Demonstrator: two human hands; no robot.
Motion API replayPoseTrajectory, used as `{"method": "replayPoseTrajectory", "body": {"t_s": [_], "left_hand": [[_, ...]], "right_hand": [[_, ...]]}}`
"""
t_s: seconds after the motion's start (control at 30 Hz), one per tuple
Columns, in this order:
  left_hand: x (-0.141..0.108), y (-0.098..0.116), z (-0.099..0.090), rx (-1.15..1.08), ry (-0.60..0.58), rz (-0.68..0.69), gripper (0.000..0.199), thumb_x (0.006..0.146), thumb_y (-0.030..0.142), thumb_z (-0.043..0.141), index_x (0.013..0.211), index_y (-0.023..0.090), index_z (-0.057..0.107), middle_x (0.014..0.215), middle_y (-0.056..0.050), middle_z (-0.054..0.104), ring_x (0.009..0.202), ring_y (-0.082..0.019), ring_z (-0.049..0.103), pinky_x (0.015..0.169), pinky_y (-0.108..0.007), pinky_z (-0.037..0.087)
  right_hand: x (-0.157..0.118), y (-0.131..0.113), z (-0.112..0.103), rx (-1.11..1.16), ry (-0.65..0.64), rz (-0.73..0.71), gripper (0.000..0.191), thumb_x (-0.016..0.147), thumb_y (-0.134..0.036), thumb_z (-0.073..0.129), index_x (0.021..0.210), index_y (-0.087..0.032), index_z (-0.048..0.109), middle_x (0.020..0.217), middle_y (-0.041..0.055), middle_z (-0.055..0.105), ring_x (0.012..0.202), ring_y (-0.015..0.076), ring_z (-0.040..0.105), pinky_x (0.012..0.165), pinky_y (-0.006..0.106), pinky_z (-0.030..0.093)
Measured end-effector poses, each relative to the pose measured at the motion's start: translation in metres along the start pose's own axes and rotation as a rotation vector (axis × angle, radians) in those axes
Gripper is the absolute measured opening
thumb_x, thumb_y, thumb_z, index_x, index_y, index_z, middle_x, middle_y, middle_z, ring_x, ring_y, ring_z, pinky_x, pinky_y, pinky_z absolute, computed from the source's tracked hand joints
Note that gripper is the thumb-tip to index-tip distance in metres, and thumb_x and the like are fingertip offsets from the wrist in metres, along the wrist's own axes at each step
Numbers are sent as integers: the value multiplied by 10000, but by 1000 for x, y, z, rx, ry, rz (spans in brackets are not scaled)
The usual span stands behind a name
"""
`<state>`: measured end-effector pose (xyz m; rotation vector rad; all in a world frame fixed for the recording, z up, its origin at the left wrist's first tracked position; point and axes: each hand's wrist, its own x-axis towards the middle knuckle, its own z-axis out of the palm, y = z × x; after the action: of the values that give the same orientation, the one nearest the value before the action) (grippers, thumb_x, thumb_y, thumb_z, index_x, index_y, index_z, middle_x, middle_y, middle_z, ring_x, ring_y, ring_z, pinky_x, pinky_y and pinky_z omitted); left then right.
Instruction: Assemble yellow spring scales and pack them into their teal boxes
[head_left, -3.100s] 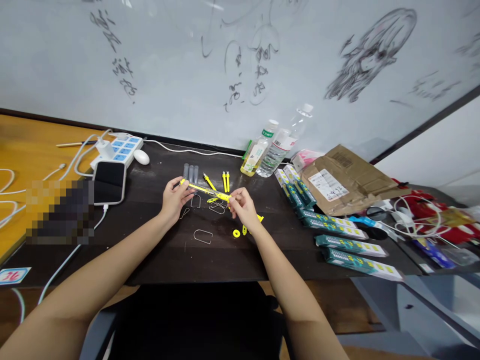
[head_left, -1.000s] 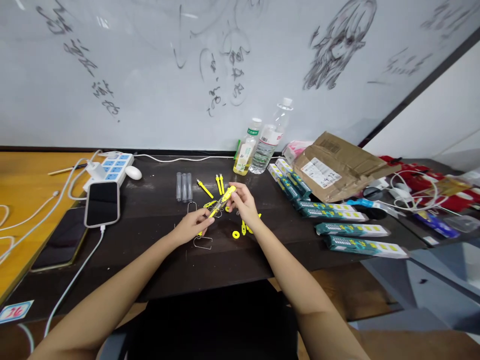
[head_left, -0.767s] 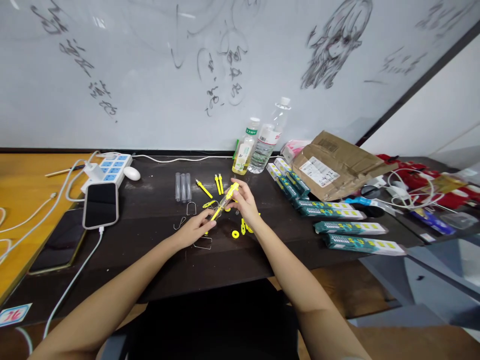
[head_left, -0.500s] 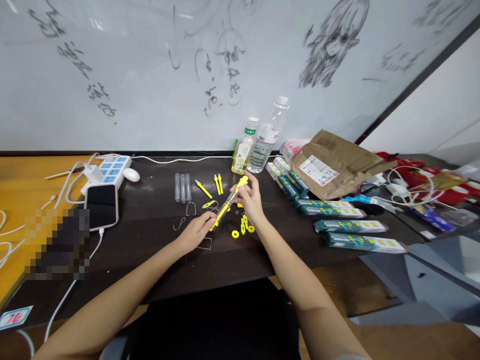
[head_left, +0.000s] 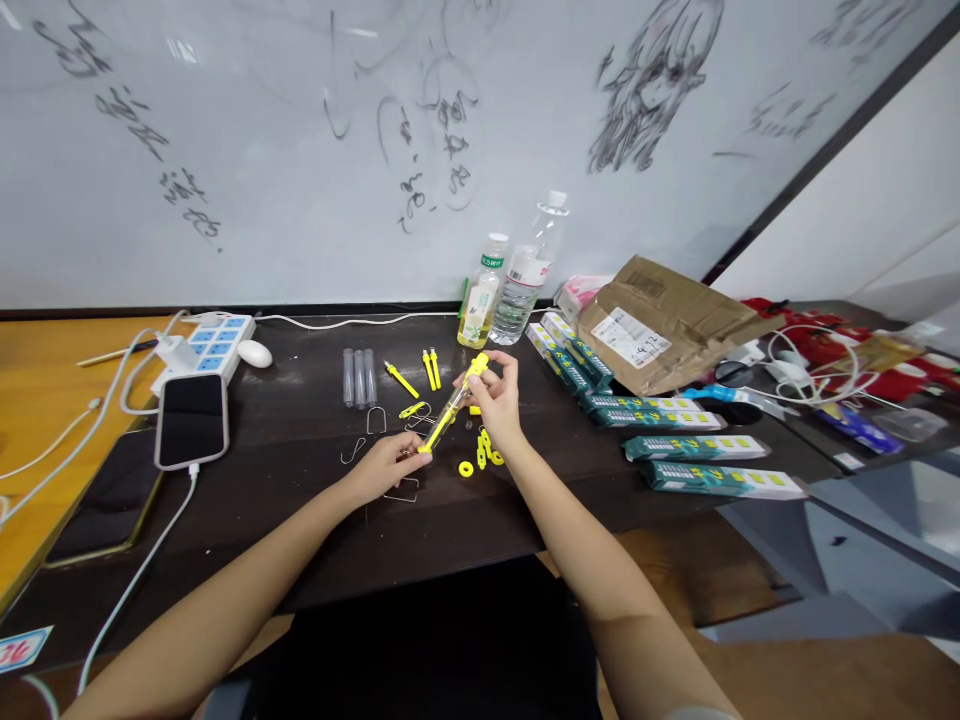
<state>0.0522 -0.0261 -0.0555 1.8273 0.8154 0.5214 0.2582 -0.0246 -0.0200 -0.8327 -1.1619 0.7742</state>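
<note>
A clear tube with yellow parts (head_left: 452, 408) is held slanted above the dark table. My right hand (head_left: 496, 398) is closed round its upper yellow end. At the lower end, the fingers of my left hand (head_left: 388, 464) are pinched together, touching the yellow tip. Several clear tubes (head_left: 360, 378) lie side by side to the left. Thin yellow rods (head_left: 403, 380) rest behind the hands. Near the right hand are a yellow ring (head_left: 466, 468) and small yellow pieces (head_left: 484, 447). Bent metal wires (head_left: 376, 419) lie beside the left hand.
Two bottles (head_left: 480, 300) stand against the whiteboard (head_left: 300, 200). Green and white boxes (head_left: 697, 448) and a torn cardboard package (head_left: 652, 325) are on the right. At the left are a power strip (head_left: 217, 345), a phone (head_left: 192, 420) and white cables.
The view has shifted slightly. My left hand has loosened from round the tube's lower part and its fingers are now at the yellow tip. The right hand still holds the upper end.
</note>
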Motion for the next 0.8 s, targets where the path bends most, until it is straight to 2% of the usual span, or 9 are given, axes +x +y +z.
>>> {"method": "replayPoseTrajectory", "body": {"t_s": [0.1,0.23,0.4,0.57,0.7,0.8], "left_hand": [[1,-3,2,44,17,49,315,829,490,533,798,177,523,676,30,505,539,-90,442,483,-200,364],[-1,2,7,202,112,134,265,829,423,547,734,178,513,685,23,542,624,-111,491,595,-221,374],[-5,12,12,476,246,84,229,798,378,569,686,191,500,680,16,570,610,-126,497,574,-228,306],[-7,15,12,630,332,71,240,790,363,551,649,197,450,679,10,544,619,-138,484,545,-237,250],[-6,15,11,605,337,69,206,779,333,554,666,200,445,680,17,538,628,-141,489,562,-241,271],[-5,14,10,422,241,85,74,790,273,521,791,205,494,683,35,534,613,-130,483,588,-236,317]], "right_hand": [[0,-2,0,-11,-21,-1,431,814,-436,622,1092,-292,327,781,-29,649,718,135,650,533,217,526],[-2,-3,3,0,-26,13,447,806,-442,638,1093,-287,332,759,-31,638,710,134,653,541,214,523],[-4,-2,7,27,-47,45,476,794,-428,659,1105,-286,329,772,-28,639,653,126,646,504,217,533],[-5,2,7,23,-57,55,491,802,-442,641,1119,-290,297,888,3,661,702,138,657,465,208,542],[-6,1,7,25,-56,53,466,815,-450,623,1126,-291,315,938,12,668,704,128,654,457,195,546],[-6,0,6,26,-36,58,367,858,-469,552,1113,-284,364,957,23,672,761,142,663,473,204,556]]}}
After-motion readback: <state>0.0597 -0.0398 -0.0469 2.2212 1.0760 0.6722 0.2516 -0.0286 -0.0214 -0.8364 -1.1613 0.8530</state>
